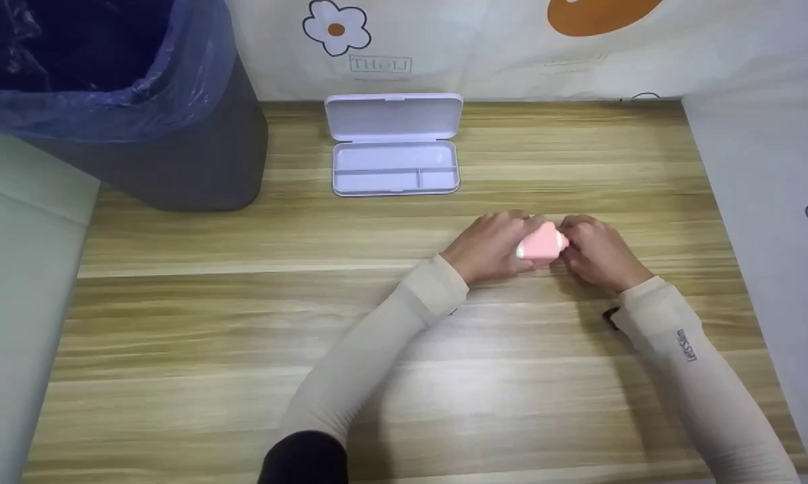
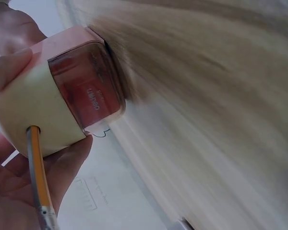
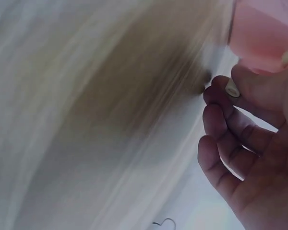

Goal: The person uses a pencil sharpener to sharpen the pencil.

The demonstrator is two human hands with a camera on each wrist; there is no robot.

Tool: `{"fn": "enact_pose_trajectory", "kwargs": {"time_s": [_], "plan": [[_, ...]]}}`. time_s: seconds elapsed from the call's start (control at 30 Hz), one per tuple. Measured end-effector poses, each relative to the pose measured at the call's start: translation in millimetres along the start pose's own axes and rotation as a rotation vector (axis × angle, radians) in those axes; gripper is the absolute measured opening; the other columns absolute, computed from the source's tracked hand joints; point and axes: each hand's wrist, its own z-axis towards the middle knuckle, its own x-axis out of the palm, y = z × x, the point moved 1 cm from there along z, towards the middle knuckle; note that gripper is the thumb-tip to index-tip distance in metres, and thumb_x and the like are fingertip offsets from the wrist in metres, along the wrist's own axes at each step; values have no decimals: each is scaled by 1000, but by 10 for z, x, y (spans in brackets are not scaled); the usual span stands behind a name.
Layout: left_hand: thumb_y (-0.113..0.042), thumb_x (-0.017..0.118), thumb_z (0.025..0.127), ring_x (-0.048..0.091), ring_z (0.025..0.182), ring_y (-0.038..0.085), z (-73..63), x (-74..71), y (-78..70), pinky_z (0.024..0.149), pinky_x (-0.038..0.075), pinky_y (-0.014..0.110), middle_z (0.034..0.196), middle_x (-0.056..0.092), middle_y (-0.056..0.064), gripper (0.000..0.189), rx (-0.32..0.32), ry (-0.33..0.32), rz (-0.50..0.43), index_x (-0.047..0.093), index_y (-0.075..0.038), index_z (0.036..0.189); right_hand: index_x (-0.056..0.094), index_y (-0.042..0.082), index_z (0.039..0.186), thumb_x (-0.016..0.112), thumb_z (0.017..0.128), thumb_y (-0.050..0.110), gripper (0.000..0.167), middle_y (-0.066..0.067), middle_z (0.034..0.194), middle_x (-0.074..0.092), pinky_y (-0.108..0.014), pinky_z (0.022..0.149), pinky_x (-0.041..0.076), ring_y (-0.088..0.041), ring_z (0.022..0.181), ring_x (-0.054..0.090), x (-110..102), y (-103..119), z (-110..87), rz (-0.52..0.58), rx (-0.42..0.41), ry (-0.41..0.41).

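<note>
My left hand (image 1: 488, 249) grips a pink and cream pencil sharpener (image 1: 542, 243) by its sides, above the wooden table. The left wrist view shows its dark see-through shavings window and a yellow and grey pencil (image 2: 38, 172) pushed into the hole in its cream face. On the sharpener's other side is my right hand (image 1: 599, 252). In the right wrist view its thumb and forefinger pinch a small white crank knob (image 3: 233, 88), while the remaining fingers curl loosely. The crank's arm is hidden behind the fingers.
A lavender pencil case (image 1: 396, 171) lies with its lid raised near the back wall, its compartments facing up. To the left stands a grey bin (image 1: 209, 171) lined with a blue bag. Pale walls border the wooden table (image 1: 243, 323) at the back and sides.
</note>
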Motion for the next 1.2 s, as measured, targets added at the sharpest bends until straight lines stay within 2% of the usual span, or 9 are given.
{"fn": "enact_pose_trajectory", "kwargs": {"time_s": [0.13,0.33,0.5,0.67,0.73,1.07,1.2], "plan": [[-31,78,87,58,89,16,-1,14,-1,76,48,27,114,65,7,59,-14,-5,-2,57,-10,138,65,1,71,59,80,-9,15,-14,82,64,-49,65,51,-32,76,62,6,-6,-36,30,2,-10],[-29,79,86,58,92,16,-11,29,4,79,47,27,119,65,8,60,-17,-21,-20,57,-10,139,59,1,63,64,81,-6,20,-13,76,58,-49,62,49,-32,71,58,41,51,-140,-4,6,-42],[-29,79,86,59,93,16,-19,33,-5,79,48,27,120,65,7,59,-36,-19,-27,57,-11,138,62,0,68,67,85,-4,18,-11,75,57,-48,62,48,-30,71,57,45,110,-182,-22,-2,-43],[-32,78,87,60,97,17,-15,24,-15,82,48,28,122,65,9,62,-44,-12,-22,56,-11,140,74,-4,82,71,86,-4,5,-15,85,67,-50,71,53,-32,79,62,25,166,-272,-4,-61,-14],[-33,77,87,60,95,17,-15,22,-11,81,49,28,119,65,9,61,-44,-12,-21,56,-11,140,75,-4,88,72,85,-5,5,-15,87,69,-49,72,53,-30,80,62,28,182,-312,14,-72,-13],[-32,79,86,56,88,14,-4,41,-4,74,46,25,113,66,5,60,-31,-24,-23,57,-11,138,73,-2,86,72,85,-6,5,-10,81,64,-42,68,49,-24,75,58,-14,286,-464,32,-61,-54],[-33,79,85,57,91,15,3,50,-14,76,47,25,115,66,7,62,-41,-17,-10,57,-11,138,74,-1,88,71,86,-5,5,-9,81,64,-40,68,48,-22,75,57,-21,278,-488,40,-55,-53]]}}
